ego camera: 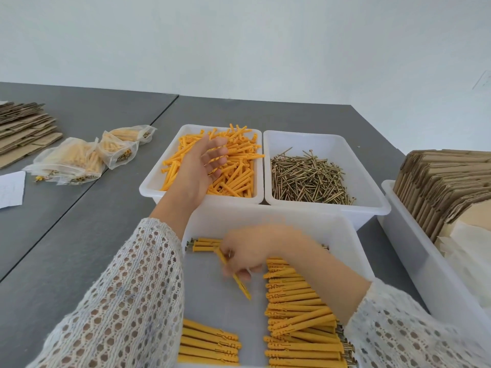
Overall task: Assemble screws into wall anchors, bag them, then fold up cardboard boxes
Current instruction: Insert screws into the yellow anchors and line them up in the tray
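My left hand [204, 166] hovers over loose yellow wall anchors [239, 166] in the far left white bin [148, 187], fingers loosely spread; I cannot see anything gripped in it. Brass screws [308, 175] fill the white bin [328, 207] to its right. In the near white bin [212, 304] my right hand [252, 254], blurred by motion, pinches one assembled yellow anchor [239, 284] that points down and right. Rows of assembled anchors [297, 304] lie to the right of that hand, with more rows at the bin's front left [210, 343] and back left [204, 244].
Several clear bags of assembled anchors [79, 159] lie on the grey table [79, 235] at the left. Behind them is a stack of flat cardboard [24, 128], and a white paper slip [10, 189] lies near the edge. A long white tray [414, 251] at the right holds upright flat cardboard [438, 187].
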Available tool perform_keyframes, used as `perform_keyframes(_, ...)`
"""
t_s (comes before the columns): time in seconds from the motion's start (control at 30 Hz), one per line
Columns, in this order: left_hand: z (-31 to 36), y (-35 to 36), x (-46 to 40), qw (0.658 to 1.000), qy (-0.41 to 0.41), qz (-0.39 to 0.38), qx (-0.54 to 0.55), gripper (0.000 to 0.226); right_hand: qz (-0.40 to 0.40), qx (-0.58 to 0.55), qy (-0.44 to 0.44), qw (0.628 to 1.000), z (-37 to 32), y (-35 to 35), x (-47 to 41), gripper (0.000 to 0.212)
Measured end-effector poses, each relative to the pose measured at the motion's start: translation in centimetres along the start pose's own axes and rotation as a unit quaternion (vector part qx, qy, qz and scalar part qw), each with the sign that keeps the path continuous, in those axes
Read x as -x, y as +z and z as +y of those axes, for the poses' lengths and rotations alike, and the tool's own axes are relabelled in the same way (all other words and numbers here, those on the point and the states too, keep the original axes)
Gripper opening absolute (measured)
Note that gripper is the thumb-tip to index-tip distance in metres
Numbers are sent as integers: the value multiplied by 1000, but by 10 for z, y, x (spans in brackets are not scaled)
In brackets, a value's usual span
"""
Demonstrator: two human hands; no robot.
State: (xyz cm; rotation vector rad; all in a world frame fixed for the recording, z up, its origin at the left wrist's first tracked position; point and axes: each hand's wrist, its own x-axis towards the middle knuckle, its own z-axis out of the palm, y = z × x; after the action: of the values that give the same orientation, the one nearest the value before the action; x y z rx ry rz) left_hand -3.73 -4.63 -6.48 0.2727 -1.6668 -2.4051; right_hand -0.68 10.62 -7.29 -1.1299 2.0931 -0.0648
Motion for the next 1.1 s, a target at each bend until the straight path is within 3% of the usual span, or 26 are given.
perform_keyframes(0.07, 0, 1, 0, 1000, 5, 1, -3, 33, 18, 91, 28, 995, -8, 16, -10, 30)
perform_keyframes(0.2, -1, 3, 0, 1000, 7, 1, -12, 32, 142, 207, 1, 968, -21, 32, -28, 14)
perform_keyframes(0.33, -1, 5, 0, 1000, 11, 10, -26, 28, 229, 209, -26, 950, -19, 33, -38, 20)
perform_keyframes(0.53, -2, 6, -2, 998, 9, 16, -53, 22, 285, 218, -37, 933, -10, 35, -48, 25)
perform_keyframes(0.7, -12, 8, -5, 980, 69, 52, -181, 20, 289, 248, 2, 924, -13, 33, -50, 30)
perform_keyframes(0.77, -19, 8, -4, 946, 138, 62, -285, 20, 257, 227, 32, 939, -17, 26, -45, 40)
perform_keyframes(0.83, -24, 9, -3, 905, 200, 91, -365, 22, 176, 168, 59, 968, -17, 12, -30, 49)
perform_keyframes(0.9, -28, 13, -1, 859, 266, 107, -423, 38, 109, 39, 58, 992, -9, -12, -5, 53)
perform_keyframes(0.93, -31, 15, -1, 832, 291, 109, -459, 45, 116, -39, 39, 992, -3, -24, 9, 52)
perform_keyframes(1.0, -37, 17, -1, 769, 286, 130, -557, 53, 255, -170, -7, 952, 14, -43, 30, 38)
perform_keyframes(1.07, -40, 16, 0, 703, 189, 133, -673, 47, 481, -179, 14, 858, 42, -49, 35, 29)
perform_keyframes(1.1, -39, 16, -1, 677, 127, 111, -716, 47, 557, -152, 56, 815, 57, -47, 34, 26)
